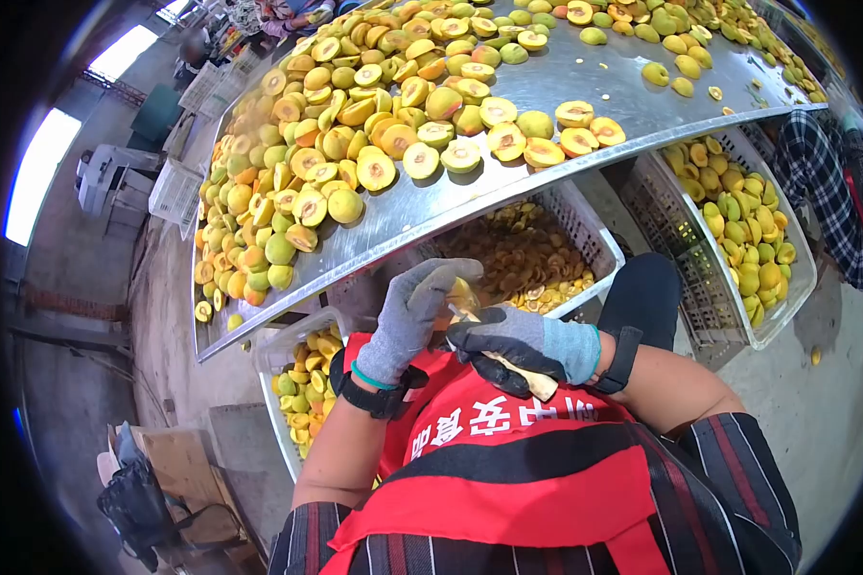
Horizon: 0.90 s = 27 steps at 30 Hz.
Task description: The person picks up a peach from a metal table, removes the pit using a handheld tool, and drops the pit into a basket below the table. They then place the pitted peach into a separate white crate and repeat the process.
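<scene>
My left hand [408, 311], in a grey glove, is closed around a yellow peach piece [464, 295], mostly hidden by the fingers. My right hand [523, 345], in a grey glove with dark palm and fingers, is wrapped round a hand tool with a pale handle [539, 385]. The handle's end sticks out below that hand. The tool's tip is by the peach; its shape is too small to make out. Both hands are close together in front of my red apron [489, 417], below the edge of the metal table [384, 247]. Halved peaches [355, 115] lie heaped on it.
Under the table edge stands a crate [612, 251] of brown pits and yellow scraps. A white crate [798, 278] of peach halves is to the right, another crate [270, 356] to the left. A person in checked sleeves [820, 182] is at the right. Cardboard [184, 470] leans lower left.
</scene>
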Motion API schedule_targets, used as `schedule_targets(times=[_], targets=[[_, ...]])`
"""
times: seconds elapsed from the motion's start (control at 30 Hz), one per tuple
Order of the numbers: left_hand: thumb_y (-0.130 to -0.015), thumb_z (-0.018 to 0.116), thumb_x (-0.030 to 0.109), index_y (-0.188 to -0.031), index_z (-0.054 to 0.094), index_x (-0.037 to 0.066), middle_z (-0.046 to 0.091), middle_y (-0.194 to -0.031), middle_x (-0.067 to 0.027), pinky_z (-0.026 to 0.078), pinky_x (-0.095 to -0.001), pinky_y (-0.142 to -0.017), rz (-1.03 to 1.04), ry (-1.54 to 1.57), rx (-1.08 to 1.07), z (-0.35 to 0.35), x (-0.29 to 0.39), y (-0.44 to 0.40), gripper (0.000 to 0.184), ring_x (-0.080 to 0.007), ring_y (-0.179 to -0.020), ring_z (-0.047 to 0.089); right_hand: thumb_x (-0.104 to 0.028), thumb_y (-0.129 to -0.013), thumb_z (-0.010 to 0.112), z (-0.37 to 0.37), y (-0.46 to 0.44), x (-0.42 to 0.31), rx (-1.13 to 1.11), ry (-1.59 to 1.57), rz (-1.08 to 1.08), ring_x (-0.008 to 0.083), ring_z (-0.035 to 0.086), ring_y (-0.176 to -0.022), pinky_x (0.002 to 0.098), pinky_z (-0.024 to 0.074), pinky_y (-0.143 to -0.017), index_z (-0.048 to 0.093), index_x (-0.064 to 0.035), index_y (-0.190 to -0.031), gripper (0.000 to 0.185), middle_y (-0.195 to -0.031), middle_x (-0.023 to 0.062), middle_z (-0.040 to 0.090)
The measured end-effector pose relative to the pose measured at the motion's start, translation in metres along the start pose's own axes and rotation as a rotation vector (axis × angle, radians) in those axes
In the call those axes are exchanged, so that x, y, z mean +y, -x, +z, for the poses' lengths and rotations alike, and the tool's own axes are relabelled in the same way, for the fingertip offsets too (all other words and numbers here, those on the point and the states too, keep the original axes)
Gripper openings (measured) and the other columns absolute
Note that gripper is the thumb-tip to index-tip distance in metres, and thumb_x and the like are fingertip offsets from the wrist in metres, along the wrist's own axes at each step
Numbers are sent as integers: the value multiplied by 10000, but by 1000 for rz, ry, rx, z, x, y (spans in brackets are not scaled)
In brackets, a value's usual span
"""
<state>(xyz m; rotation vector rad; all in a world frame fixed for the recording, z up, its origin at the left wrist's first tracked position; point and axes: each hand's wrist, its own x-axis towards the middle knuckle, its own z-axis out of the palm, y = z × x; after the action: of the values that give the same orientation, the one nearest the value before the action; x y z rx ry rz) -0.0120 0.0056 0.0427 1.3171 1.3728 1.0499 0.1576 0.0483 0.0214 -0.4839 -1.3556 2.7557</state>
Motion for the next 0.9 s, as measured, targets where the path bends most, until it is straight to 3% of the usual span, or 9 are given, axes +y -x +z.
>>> schedule_targets(times=[0.17,0.23,0.3,0.33,0.47,0.6,0.67,0.77,0.9], targets=[[-922,468,293,-1066,581,-13,614,-925,-60,459,-231,-700,55,55,197,15,-9,0,356,-101,-790,561,-322,-848,536,13,-7,-3,190,123,-2,136,449,-351,280,359,-310,523,-38,-814,287,-510,54,466],[-922,471,301,-1077,573,-18,613,-934,-62,459,-229,-699,61,133,283,17,-10,-1,369,-101,-790,562,-321,-860,537,4,-8,2,124,110,-47,117,442,-363,267,363,-316,521,-44,-818,281,-534,48,467],[-920,479,303,-1089,561,-25,604,-954,-64,460,-230,-699,203,-50,307,15,-13,-2,378,-103,-791,565,-318,-886,511,4,0,-7,9,-242,46,102,437,-371,249,355,-324,523,-50,-836,273,-543,36,469],[-918,484,301,-1096,554,-25,598,-973,-67,462,-234,-706,96,188,274,14,-13,-1,378,-107,-802,567,-321,-899,499,5,-1,-7,-7,-273,14,87,426,-375,225,339,-325,520,-51,-847,275,-540,18,454],[-920,484,279,-1095,550,-22,596,-985,-72,461,-236,-705,124,214,270,18,-24,-2,355,-108,-802,567,-309,-912,483,-1,0,-2,-88,-515,98,78,359,-356,214,277,-321,510,-3,-954,310,-530,-7,403],[-925,475,251,-1097,537,-24,581,-1027,-79,464,-237,-720,226,42,344,19,-28,-7,330,-112,-816,570,-314,-927,441,5,2,-6,-7,-368,45,69,370,-374,212,280,-325,510,-15,-970,310,-529,-11,399],[-926,471,243,-1094,534,-26,575,-1042,-82,467,-240,-726,264,-85,349,18,-27,-7,323,-114,-821,573,-367,-910,464,3,4,-9,-129,-616,112,78,354,-349,196,264,-311,530,-94,-820,295,-491,-15,383],[-925,475,242,-1102,524,-25,568,-1064,-98,476,-254,-738,200,252,272,19,-18,-8,324,-134,-838,582,-374,-914,452,-9,-3,1,-326,-806,117,70,324,-325,186,231,-299,535,-108,-814,296,-490,-21,379],[-947,379,354,-1121,501,-21,605,-960,-133,491,-273,-735,174,255,227,20,-17,-7,431,-171,-817,598,-355,-924,436,-5,-2,4,-249,-768,69,72,313,-308,184,250,-287,535,-70,-827,317,-489,-3,386]])
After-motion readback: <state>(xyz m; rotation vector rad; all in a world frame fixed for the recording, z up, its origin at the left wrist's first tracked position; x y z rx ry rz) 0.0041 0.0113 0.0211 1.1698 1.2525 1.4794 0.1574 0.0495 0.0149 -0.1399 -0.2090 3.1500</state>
